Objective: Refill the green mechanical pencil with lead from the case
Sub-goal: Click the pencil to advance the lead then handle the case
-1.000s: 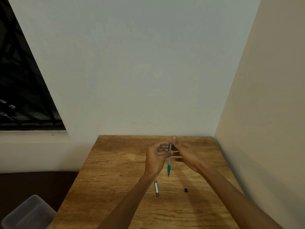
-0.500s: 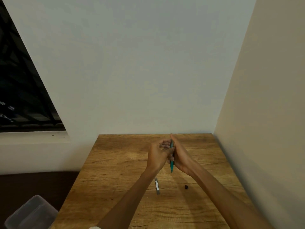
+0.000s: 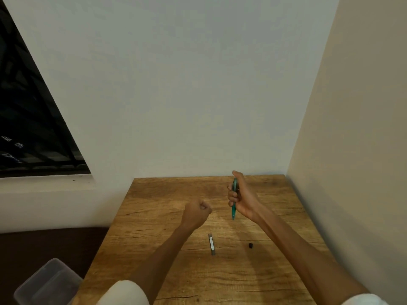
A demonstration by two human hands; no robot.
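My right hand (image 3: 243,200) grips the green mechanical pencil (image 3: 234,206) upright above the wooden table (image 3: 154,216), tip pointing down, thumb resting on its top end. My left hand (image 3: 197,211) is curled into a fist to the left of it, apart from the pencil; I cannot see anything held inside. The slim grey lead case (image 3: 211,244) lies flat on the table, nearer to me, between my forearms. A small black cap-like piece (image 3: 250,245) lies to the right of the case.
The table stands in a corner, with a white wall behind and a beige wall on the right. A clear plastic box (image 3: 47,282) sits on the floor at the lower left. A dark window (image 3: 28,128) is at the left.
My hands were together around the pencil; now the left hand has pulled away to the left and closed into a fist. The right hand keeps the pencil and has shifted slightly right.
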